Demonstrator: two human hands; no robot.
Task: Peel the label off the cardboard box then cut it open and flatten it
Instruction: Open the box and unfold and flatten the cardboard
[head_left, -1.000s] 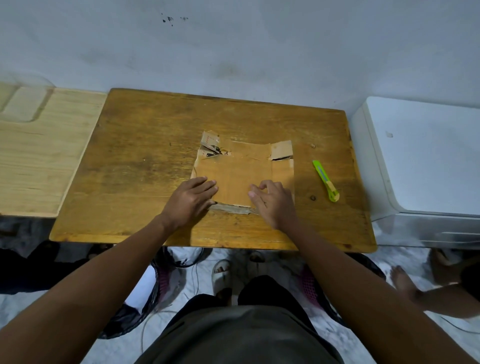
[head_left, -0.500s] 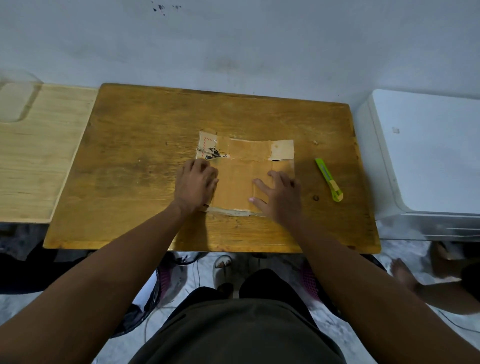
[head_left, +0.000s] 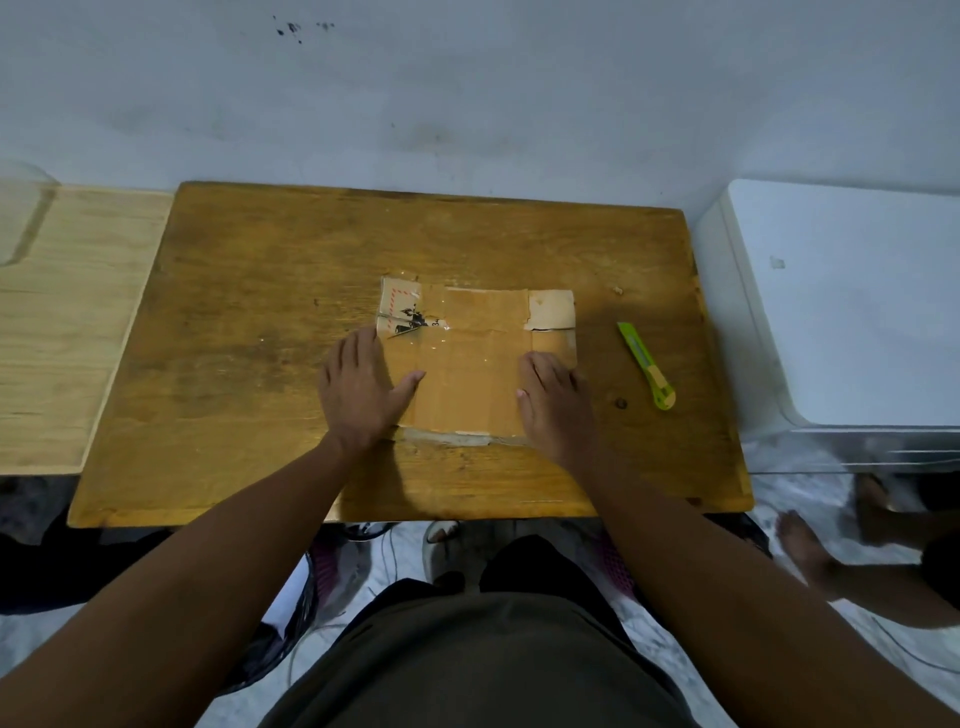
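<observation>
The brown cardboard box (head_left: 467, 374) lies flattened in the middle of the wooden table (head_left: 249, 322). A torn label remnant with red dashes and black print (head_left: 402, 312) shows at its far left corner. My left hand (head_left: 358, 389) rests palm down on the box's left edge, fingers spread, thumb pointing right. On the box's right part my right hand (head_left: 556, 400) also presses flat. Neither hand grips anything. A green and yellow utility knife (head_left: 647, 364) lies on the table to the right of the box, apart from my right hand.
A pale wooden board (head_left: 67, 322) adjoins the table on the left. A white appliance (head_left: 852, 301) stands to the right. The grey wall (head_left: 467, 104) is behind. Another person's foot (head_left: 810, 556) is on the floor at the lower right.
Both hands slid from the box's near edge farther onto it and apart, to its left and right sides. The box's raised far flaps now lie flatter.
</observation>
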